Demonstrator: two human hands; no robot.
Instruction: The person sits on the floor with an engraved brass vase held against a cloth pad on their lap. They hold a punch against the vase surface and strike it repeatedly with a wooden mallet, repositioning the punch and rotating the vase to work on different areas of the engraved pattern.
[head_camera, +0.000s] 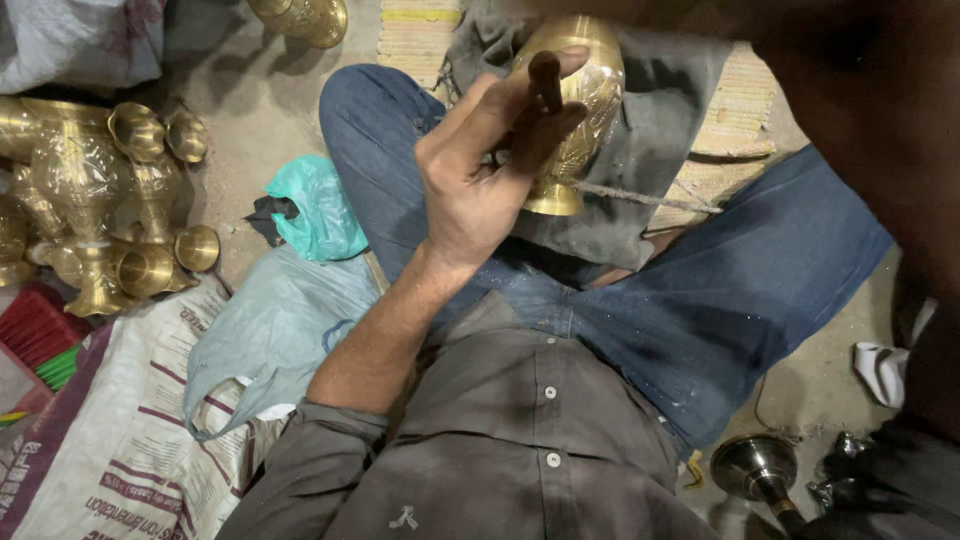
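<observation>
While left hand (480, 170) grips a dark tool (545, 80), fingers curled, against brass vase (590, 90)

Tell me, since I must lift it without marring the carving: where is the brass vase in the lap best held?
Probably at the narrow stem just above the flared foot of the brass vase, from the free right side. The neck there is slim enough to close a grip around, the carved belly is wide and rounded, and the left hand covers the left side.
</observation>
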